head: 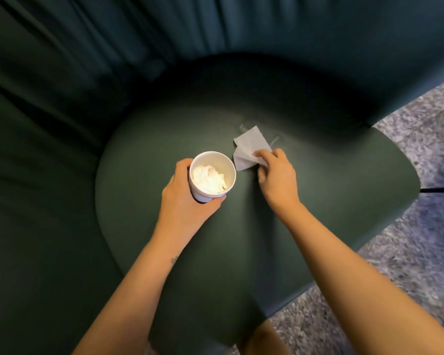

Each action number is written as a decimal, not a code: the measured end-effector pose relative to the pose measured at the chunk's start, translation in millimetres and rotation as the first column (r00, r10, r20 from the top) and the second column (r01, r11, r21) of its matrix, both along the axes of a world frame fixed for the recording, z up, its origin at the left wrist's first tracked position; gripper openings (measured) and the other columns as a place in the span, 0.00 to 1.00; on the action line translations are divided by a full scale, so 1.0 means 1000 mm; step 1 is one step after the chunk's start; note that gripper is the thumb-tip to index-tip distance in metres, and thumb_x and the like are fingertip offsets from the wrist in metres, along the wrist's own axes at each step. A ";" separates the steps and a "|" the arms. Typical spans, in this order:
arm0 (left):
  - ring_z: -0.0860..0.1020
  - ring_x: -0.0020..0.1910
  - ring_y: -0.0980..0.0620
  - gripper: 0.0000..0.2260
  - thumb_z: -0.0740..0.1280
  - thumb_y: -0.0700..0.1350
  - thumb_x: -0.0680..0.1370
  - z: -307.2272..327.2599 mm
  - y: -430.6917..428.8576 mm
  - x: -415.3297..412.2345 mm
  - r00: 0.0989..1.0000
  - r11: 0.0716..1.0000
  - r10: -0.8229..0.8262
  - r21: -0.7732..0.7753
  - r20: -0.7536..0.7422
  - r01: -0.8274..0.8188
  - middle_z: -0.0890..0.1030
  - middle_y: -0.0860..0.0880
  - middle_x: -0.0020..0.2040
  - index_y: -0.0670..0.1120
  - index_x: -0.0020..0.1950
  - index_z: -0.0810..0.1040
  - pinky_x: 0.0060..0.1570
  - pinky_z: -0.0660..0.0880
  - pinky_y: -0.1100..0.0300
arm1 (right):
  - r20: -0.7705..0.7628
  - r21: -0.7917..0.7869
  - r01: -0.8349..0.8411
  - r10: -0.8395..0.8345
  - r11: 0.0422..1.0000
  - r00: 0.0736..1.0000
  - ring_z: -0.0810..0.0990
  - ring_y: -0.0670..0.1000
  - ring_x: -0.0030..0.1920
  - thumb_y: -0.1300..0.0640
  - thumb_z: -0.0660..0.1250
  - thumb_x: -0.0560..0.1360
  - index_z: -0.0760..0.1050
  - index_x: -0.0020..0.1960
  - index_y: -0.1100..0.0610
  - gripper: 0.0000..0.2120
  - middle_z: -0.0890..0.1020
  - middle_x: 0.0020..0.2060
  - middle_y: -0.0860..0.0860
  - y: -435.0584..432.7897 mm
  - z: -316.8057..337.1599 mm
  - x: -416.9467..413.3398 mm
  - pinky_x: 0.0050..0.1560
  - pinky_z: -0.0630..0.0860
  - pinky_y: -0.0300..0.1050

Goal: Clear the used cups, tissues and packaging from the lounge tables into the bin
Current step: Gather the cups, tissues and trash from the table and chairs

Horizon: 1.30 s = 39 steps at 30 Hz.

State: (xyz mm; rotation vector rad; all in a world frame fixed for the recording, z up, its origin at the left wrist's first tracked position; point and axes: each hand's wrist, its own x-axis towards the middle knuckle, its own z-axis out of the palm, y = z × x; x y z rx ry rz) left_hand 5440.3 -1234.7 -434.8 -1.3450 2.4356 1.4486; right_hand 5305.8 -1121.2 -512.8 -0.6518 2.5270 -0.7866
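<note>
My left hand grips a white paper cup from the side and holds it upright above the dark green seat. Crumpled white tissue lies inside the cup. To the right, my right hand pinches the near edge of a flat white tissue that lies on the seat cushion. A faint wet smear shows on the cushion just beyond the tissue.
The green upholstered sofa back curves round the seat at the top and left. Grey speckled carpet lies to the right and below. A thin dark bar crosses the carpet at the right edge.
</note>
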 end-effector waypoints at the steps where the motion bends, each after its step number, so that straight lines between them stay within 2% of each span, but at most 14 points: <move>1: 0.72 0.55 0.55 0.31 0.78 0.46 0.63 0.002 0.000 0.001 1.000 1.000 -0.006 -0.006 0.001 0.006 0.72 0.56 0.55 0.50 0.61 0.67 0.54 0.75 0.57 | 0.026 -0.042 0.034 -0.033 0.999 0.999 0.73 0.56 0.43 0.70 0.58 0.72 0.77 0.55 0.60 0.15 0.71 0.46 0.55 0.000 0.003 0.001 0.39 0.60 0.36; 5: 0.72 0.54 0.55 0.31 0.78 0.46 0.63 0.010 0.000 0.003 1.000 0.999 -0.025 -0.035 -0.009 0.024 0.72 0.56 0.54 0.48 0.62 0.67 0.54 0.75 0.56 | 0.076 -0.207 0.073 -0.059 0.976 0.995 0.71 0.48 0.43 0.74 0.55 0.69 0.79 0.43 0.64 0.15 0.71 0.47 0.52 -0.004 0.026 0.006 0.39 0.64 0.29; 8: 0.71 0.53 0.56 0.31 0.78 0.46 0.63 0.023 -0.005 0.002 1.000 0.998 -0.016 -0.064 -0.026 0.015 0.71 0.57 0.54 0.49 0.61 0.67 0.52 0.74 0.59 | 0.056 -0.346 0.035 -0.016 0.938 0.998 0.71 0.47 0.43 0.70 0.56 0.67 0.78 0.39 0.64 0.12 0.71 0.46 0.52 -0.014 0.060 0.006 0.42 0.65 0.23; 11: 0.72 0.53 0.55 0.31 0.78 0.47 0.63 0.046 -0.014 0.000 0.998 0.996 -0.013 -0.087 -0.067 0.007 0.72 0.57 0.54 0.48 0.61 0.67 0.51 0.73 0.60 | 0.002 -0.437 -0.040 0.046 0.898 0.999 0.69 0.43 0.50 0.66 0.59 0.65 0.77 0.44 0.62 0.11 0.71 0.51 0.53 -0.027 0.102 0.003 0.49 0.64 0.22; 14: 0.73 0.54 0.54 0.31 0.78 0.46 0.63 0.077 -0.026 -0.001 0.993 0.994 0.001 -0.112 -0.118 -0.014 0.73 0.56 0.54 0.48 0.61 0.68 0.52 0.74 0.58 | -0.064 -0.479 -0.113 0.094 0.871 0.994 0.67 0.49 0.57 0.69 0.57 0.61 0.74 0.51 0.62 0.20 0.69 0.58 0.57 -0.043 0.148 0.002 0.54 0.62 0.23; 19: 0.74 0.54 0.52 0.30 0.78 0.46 0.62 0.139 -0.050 0.006 0.978 0.988 0.045 -0.139 -0.203 -0.075 0.75 0.54 0.55 0.49 0.60 0.68 0.53 0.75 0.56 | -0.245 -0.528 -0.279 0.171 0.802 0.954 0.69 0.47 0.55 0.76 0.57 0.64 0.74 0.53 0.65 0.20 0.71 0.54 0.58 -0.068 0.227 0.006 0.55 0.64 0.26; 23: 0.76 0.54 0.51 0.28 0.78 0.46 0.63 0.193 -0.074 0.025 0.957 0.978 0.086 -0.162 -0.276 -0.134 0.77 0.52 0.53 0.50 0.58 0.69 0.53 0.75 0.53 | -0.339 -0.490 -0.426 0.285 0.760 0.897 0.73 0.49 0.49 0.77 0.62 0.64 0.76 0.51 0.65 0.18 0.76 0.49 0.58 -0.092 0.288 0.029 0.49 0.69 0.31; 26: 0.77 0.52 0.49 0.27 0.78 0.46 0.62 0.232 -0.091 0.048 0.943 0.966 0.109 -0.192 -0.313 -0.176 0.78 0.52 0.52 0.50 0.57 0.70 0.49 0.76 0.53 | -0.442 -0.383 -0.515 0.337 0.767 0.831 0.77 0.57 0.39 0.74 0.67 0.64 0.77 0.48 0.63 0.14 0.80 0.40 0.57 -0.114 0.333 0.060 0.41 0.74 0.50; 27: 0.78 0.51 0.49 0.27 0.78 0.47 0.62 0.244 -0.097 0.058 0.940 0.960 0.114 -0.208 -0.322 -0.188 0.79 0.51 0.51 0.49 0.56 0.70 0.46 0.75 0.56 | -0.472 -0.343 -0.539 0.355 0.769 0.807 0.76 0.58 0.38 0.73 0.69 0.63 0.77 0.46 0.62 0.13 0.80 0.37 0.57 -0.122 0.346 0.072 0.39 0.73 0.52; 31: 0.77 0.50 0.47 0.28 0.78 0.48 0.61 0.286 -0.119 0.110 0.933 0.938 0.130 -0.263 -0.336 -0.226 0.80 0.49 0.52 0.49 0.56 0.71 0.36 0.63 0.67 | -0.445 -0.232 -0.625 0.490 0.745 0.750 0.68 0.52 0.41 0.68 0.68 0.68 0.79 0.50 0.59 0.11 0.76 0.39 0.57 -0.156 0.390 0.128 0.43 0.64 0.44; 32: 0.77 0.50 0.47 0.27 0.78 0.48 0.61 0.295 -0.126 0.127 0.927 0.933 0.134 -0.270 -0.351 -0.237 0.80 0.49 0.52 0.49 0.56 0.71 0.36 0.63 0.67 | -0.440 -0.217 -0.670 0.542 0.710 0.716 0.67 0.51 0.41 0.68 0.66 0.69 0.78 0.51 0.59 0.12 0.76 0.39 0.56 -0.163 0.398 0.143 0.44 0.63 0.44; 35: 0.78 0.48 0.47 0.26 0.77 0.49 0.61 0.316 -0.146 0.187 0.909 0.910 0.150 -0.304 -0.390 -0.280 0.80 0.50 0.50 0.50 0.54 0.71 0.35 0.64 0.68 | -0.455 -0.168 -0.790 0.664 0.590 0.593 0.71 0.50 0.42 0.62 0.61 0.71 0.74 0.55 0.57 0.13 0.77 0.40 0.52 -0.185 0.422 0.196 0.52 0.62 0.44; 37: 0.79 0.48 0.46 0.26 0.77 0.49 0.61 0.327 -0.164 0.231 0.908 0.896 0.163 -0.327 -0.386 -0.301 0.81 0.48 0.51 0.49 0.55 0.72 0.36 0.66 0.66 | -0.485 -0.155 -0.829 0.690 0.537 0.537 0.71 0.49 0.41 0.56 0.59 0.71 0.69 0.54 0.57 0.12 0.75 0.39 0.49 -0.201 0.433 0.236 0.54 0.61 0.45; 39: 0.79 0.49 0.46 0.26 0.77 0.50 0.61 0.338 -0.181 0.278 0.907 0.879 0.197 -0.342 -0.372 -0.331 0.81 0.47 0.52 0.50 0.56 0.72 0.40 0.70 0.63 | -0.513 -0.131 -0.861 0.710 0.491 0.483 0.72 0.51 0.43 0.52 0.58 0.74 0.67 0.53 0.57 0.11 0.76 0.41 0.50 -0.220 0.442 0.281 0.56 0.60 0.46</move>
